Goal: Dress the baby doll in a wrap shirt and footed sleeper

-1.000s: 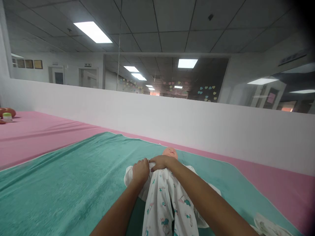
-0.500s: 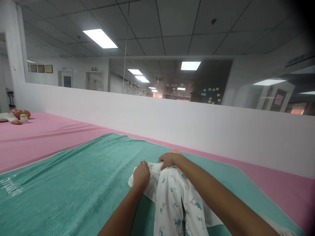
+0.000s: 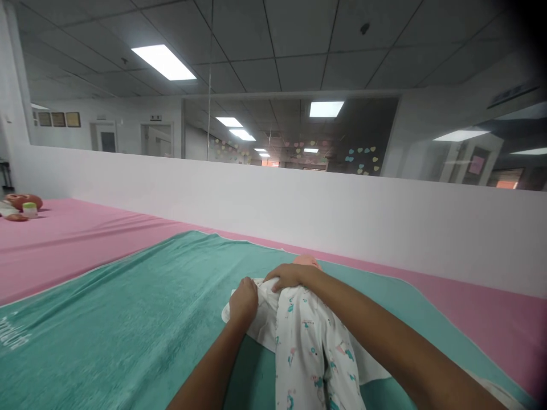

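Observation:
A white baby garment (image 3: 301, 341) with a teal and pink print lies in the lower middle, its two legs pointing toward me. Behind it shows a bit of something pink and rounded (image 3: 306, 261), perhaps a doll's head, mostly hidden by my right hand. My left hand (image 3: 244, 299) is closed on the white cloth at the garment's left side. Lying across the upper part, my right hand (image 3: 285, 275) has its fingers bent over the fabric beside the left hand. What its fingertips pinch is hard to see.
A teal towel (image 3: 128, 319) lies beneath, spread over a pink sheet (image 3: 106, 228). At far left are a reddish-brown doll (image 3: 25, 200) and a small jar with a green lid (image 3: 29, 209). A low white wall (image 3: 256, 196) with glass above runs along the back.
My right hand has shifted slightly left, closer to my left hand, its fingers stretching further over the cloth. More of the pink rounded thing shows. The garment's legs have shifted slightly right.

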The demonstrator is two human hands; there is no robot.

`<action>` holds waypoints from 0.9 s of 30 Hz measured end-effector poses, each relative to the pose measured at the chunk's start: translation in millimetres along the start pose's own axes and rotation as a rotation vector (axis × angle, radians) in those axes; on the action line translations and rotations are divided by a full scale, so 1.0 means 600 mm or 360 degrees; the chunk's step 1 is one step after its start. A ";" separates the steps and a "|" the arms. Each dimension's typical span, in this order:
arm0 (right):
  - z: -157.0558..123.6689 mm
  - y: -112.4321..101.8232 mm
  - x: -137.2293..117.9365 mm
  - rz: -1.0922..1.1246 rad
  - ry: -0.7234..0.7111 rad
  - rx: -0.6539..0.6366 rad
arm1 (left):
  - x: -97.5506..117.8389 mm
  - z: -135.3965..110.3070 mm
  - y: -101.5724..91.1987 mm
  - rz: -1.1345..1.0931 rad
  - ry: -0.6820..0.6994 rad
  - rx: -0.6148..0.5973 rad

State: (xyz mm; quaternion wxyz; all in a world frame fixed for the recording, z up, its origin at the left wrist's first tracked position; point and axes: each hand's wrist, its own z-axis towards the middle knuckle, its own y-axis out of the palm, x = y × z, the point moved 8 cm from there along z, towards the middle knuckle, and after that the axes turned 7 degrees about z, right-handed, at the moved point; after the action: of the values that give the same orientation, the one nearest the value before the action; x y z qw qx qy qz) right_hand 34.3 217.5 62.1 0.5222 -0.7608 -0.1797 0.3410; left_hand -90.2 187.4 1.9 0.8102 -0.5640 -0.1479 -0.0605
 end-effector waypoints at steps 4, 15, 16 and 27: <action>-0.035 -0.042 0.012 -0.0006 0.0066 0.0080 | -0.002 -0.007 0.000 0.0115 0.0032 0.0035; -0.053 -0.048 0.008 -0.0026 -0.0052 0.0218 | -0.033 0.006 0.001 -0.0362 -0.0021 0.0108; -0.040 -0.035 0.004 -0.0037 -0.0091 0.0209 | -0.036 0.007 -0.005 -0.0493 -0.0037 0.0145; 0.030 0.033 0.018 -0.0234 0.0143 0.0040 | 0.032 -0.007 0.001 0.0278 0.0436 0.0007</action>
State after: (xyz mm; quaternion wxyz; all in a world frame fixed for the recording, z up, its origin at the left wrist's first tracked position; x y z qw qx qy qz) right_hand 27.4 228.8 36.5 0.5628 -0.7535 -0.2071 0.2696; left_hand -71.3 185.0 5.6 0.8261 -0.5595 0.0134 -0.0658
